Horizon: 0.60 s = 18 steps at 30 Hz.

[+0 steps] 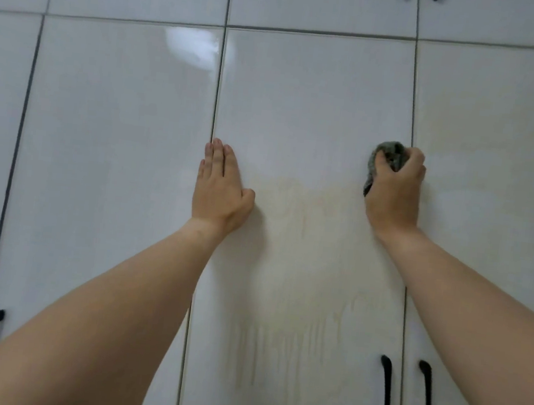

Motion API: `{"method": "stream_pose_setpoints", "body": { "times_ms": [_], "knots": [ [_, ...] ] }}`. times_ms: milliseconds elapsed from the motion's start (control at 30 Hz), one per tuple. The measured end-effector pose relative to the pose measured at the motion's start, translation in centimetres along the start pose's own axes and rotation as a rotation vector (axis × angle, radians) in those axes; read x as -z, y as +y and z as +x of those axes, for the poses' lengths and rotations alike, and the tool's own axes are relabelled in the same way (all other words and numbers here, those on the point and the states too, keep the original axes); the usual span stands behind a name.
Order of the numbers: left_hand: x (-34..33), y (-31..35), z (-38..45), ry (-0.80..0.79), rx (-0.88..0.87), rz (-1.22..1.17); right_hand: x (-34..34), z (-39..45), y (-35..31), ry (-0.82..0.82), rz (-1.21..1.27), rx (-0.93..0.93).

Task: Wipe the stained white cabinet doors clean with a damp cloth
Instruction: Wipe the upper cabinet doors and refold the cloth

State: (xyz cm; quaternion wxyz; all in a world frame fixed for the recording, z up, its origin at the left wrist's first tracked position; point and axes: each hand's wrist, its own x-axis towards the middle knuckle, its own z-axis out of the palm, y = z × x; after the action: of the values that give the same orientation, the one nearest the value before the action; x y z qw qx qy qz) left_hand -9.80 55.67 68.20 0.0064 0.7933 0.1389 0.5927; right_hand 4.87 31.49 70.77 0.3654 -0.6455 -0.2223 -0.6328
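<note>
Gripping the bunched cloth (382,161), the right hand (395,192) is pressing the door (315,108); the left hand (219,187) is bracing flat; overlapping downward strokes should suit the yellowish stain (301,239).

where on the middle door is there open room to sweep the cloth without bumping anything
Free: the wide stained stretch between the flat left hand and the right hand gripping the cloth, running down the door; also the bare panel above both hands up to the top seam. Crowded: the lower right edge by the black handle.
</note>
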Motion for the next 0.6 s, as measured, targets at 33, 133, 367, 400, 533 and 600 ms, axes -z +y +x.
{"method": "stream_pose_setpoints", "body": {
  "times_ms": [33, 133, 367, 400, 533, 600],
  "knots": [
    [0.3, -0.3, 0.0, -0.019, -0.014, 0.001, 0.0, -0.1, 0.0, -0.024, 0.006, -0.039],
    [0.8, -0.4, -0.8, -0.026, -0.004, -0.005, -0.3, -0.6, -1.9, -0.059, -0.060, 0.033],
    [-0.1, -1.2, -4.2, -0.004, 0.059, 0.017, -1.3, -2.4, -5.3, -0.034, -0.011, 0.188],
    [-0.2, -1.6, -4.3, -0.013, 0.056, 0.009, -1.4, -2.6, -4.5, 0.017, -0.044, 0.166],
    [0.2, -2.7, -4.3, -0.003, 0.003, -0.001, -1.5, -3.4, -3.3, 0.043, -0.147, 0.075],
    [0.2, -3.1, -4.2, 0.011, -0.039, -0.003, -2.2, -3.5, -5.0, -0.001, -0.080, 0.028]
  ]
}}
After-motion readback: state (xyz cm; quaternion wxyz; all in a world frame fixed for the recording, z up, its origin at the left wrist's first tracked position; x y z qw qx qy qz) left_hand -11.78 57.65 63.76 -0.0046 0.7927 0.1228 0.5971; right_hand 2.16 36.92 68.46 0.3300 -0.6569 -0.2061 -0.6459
